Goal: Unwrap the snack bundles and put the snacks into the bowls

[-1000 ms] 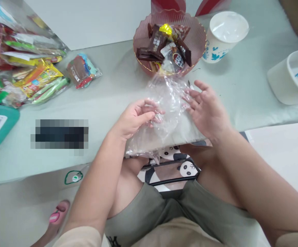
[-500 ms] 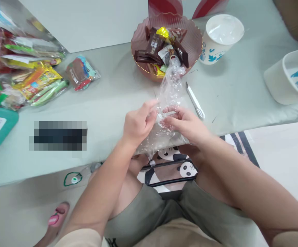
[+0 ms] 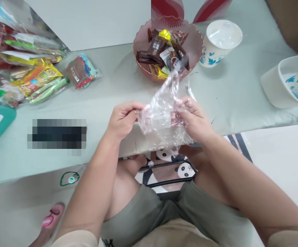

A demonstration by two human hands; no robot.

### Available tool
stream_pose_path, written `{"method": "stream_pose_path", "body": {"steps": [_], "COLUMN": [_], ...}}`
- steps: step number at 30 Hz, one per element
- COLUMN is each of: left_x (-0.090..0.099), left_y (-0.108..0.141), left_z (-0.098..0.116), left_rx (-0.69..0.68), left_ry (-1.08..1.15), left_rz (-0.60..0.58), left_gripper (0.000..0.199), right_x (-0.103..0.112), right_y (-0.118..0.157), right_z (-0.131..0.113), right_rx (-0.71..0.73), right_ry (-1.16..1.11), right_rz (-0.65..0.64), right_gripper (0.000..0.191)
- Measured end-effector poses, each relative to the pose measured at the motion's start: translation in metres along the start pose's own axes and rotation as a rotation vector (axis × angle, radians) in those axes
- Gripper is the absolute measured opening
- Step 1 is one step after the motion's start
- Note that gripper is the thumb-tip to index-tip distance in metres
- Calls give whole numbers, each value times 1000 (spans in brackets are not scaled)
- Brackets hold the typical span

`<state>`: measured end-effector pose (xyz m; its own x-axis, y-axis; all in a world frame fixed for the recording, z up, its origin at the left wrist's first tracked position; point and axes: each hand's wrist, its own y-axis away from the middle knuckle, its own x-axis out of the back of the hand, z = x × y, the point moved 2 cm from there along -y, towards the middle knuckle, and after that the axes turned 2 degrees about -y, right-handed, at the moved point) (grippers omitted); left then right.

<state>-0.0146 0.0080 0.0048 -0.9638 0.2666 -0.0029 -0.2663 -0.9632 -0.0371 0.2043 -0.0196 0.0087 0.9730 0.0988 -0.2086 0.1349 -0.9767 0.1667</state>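
A crumpled clear plastic bag [image 3: 159, 116] is stretched between my two hands above the table's front edge. My left hand [image 3: 124, 120] pinches its left side, while my right hand [image 3: 192, 116] grips the right side, fingers partly seen through the film. The bag's upper end reaches up to the front rim of a pink ribbed bowl [image 3: 144, 72] with a gold edge. Inside that bowl lie several wrapped snacks [image 3: 157, 46], mostly dark brown, with some yellow ones. Behind the bag and my right hand, a white-handled cutter [image 3: 190, 93] is mostly hidden.
Right of the bowl stand a paper cup [image 3: 215, 51] with clear plastic in it and a white plastic tub [image 3: 274, 84]. Leftward lie a small snack pack [image 3: 82, 72], a heap of packaged snacks [image 3: 33, 79], a green lid-like item [image 3: 0, 127] and a pixelated dark object [image 3: 59, 133].
My hands have moved apart, the left one going leftward, and the plastic bag is now spread wider between them. The cutter has become mostly covered.
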Motion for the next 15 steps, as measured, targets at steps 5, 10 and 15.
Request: {"method": "stream_pose_path", "body": {"steps": [5, 10, 15], "left_x": [7, -3, -15], "left_y": [1, 1, 2], "left_z": [1, 4, -3], "left_rx": [-145, -196, -203], "left_ry": [-121, -383, -364], "left_rz": [-55, 28, 4], "left_gripper": [27, 17, 33], "right_x": [4, 5, 0], "right_y": [-2, -4, -1], "right_z": [3, 11, 11], "right_rx": [-8, -31, -73], "right_ry": [87, 142, 137], "right_rz": [14, 28, 53], "right_gripper": [6, 39, 57]}}
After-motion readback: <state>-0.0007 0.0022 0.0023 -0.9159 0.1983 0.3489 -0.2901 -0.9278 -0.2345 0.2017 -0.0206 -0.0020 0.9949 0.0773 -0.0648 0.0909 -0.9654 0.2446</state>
